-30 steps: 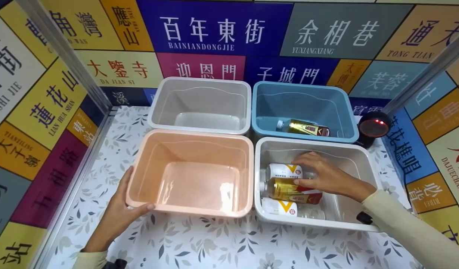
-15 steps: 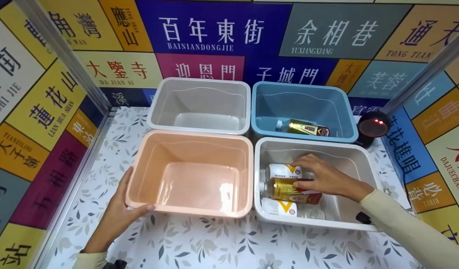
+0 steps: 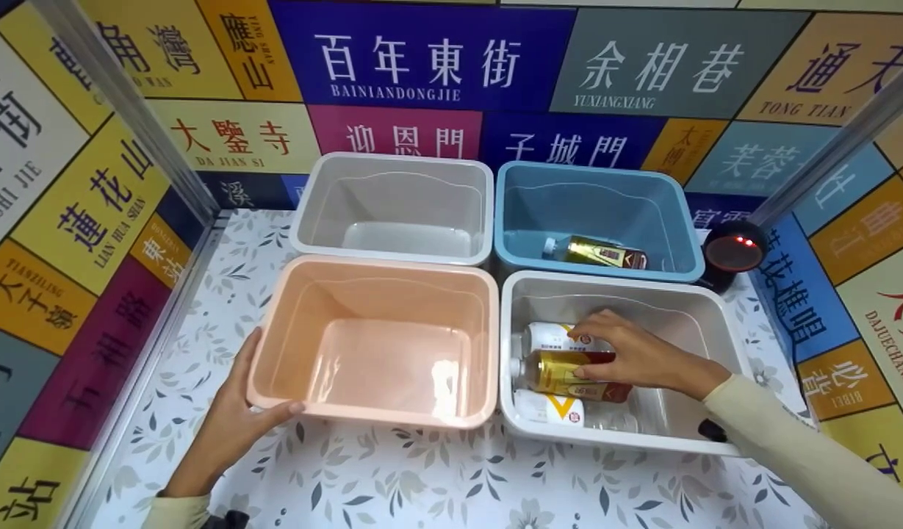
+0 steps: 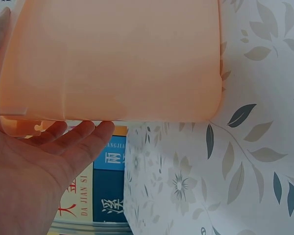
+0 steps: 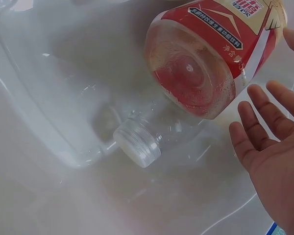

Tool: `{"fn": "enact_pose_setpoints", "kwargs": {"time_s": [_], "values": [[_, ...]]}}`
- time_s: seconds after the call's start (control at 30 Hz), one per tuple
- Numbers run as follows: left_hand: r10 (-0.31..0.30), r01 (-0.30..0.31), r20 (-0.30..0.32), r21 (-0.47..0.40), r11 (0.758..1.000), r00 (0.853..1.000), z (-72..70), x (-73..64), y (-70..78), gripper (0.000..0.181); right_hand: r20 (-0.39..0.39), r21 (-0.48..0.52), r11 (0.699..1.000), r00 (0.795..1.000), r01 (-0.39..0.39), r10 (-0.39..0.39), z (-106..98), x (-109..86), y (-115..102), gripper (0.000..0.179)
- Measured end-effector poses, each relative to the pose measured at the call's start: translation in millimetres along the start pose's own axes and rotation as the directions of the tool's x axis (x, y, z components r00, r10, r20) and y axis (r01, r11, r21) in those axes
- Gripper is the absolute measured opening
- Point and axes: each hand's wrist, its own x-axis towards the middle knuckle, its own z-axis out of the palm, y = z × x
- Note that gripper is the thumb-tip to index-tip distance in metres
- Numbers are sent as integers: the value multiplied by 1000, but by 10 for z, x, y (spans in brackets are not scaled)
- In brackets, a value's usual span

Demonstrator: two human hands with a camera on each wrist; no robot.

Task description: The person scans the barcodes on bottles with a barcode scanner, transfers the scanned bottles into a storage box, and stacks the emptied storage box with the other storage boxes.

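While left grip (image 3: 236,413) clasps corner of peach bin (image 3: 392,417), gold-labelled bottle (image 3: 558,372) lies in white bin (image 3: 671,441) between white-labelled bottles (image 3: 543,406); right grip (image 3: 631,354) hangs loose over it, fingers not wrapped; best close evenly round its middle, lift straight up, avoid dragging those beside.

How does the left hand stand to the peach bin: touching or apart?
Touching. The left wrist view shows the left hand holding the peach bin at its rim, palm and fingers against it.
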Motion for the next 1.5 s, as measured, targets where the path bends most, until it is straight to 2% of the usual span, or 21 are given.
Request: {"fn": "enact_pose_setpoints", "kwargs": {"time_s": [0.17, 0.3, 0.67, 0.97, 1.5], "values": [[8, -8, -2, -5, 1000, 1000, 0, 8, -1, 126, 48, -10, 1000, 998, -28, 29, 1, -8, -5, 55], [12, -13, -5, -25, 1000, 1000, 3, 8, -7, 127, 70, -8, 1000, 997, -14, 15, 0, -12, -6, 53], [16, -17, -9, -41, 999, 1000, 9, 2, -15, 127, 98, -4, 1000, 995, 15, -15, 30, 5, -17, 50], [24, -24, -21, -30, 999, 999, 21, -7, -3, 126, 92, -32, 997, 993, 75, -72, 51, 25, -35, 51], [14, -14, -14, -50, 999, 1000, 20, -5, -10, 126, 164, -44, 999, 987, 3, 4, 62, 49, -82, 54]]}}
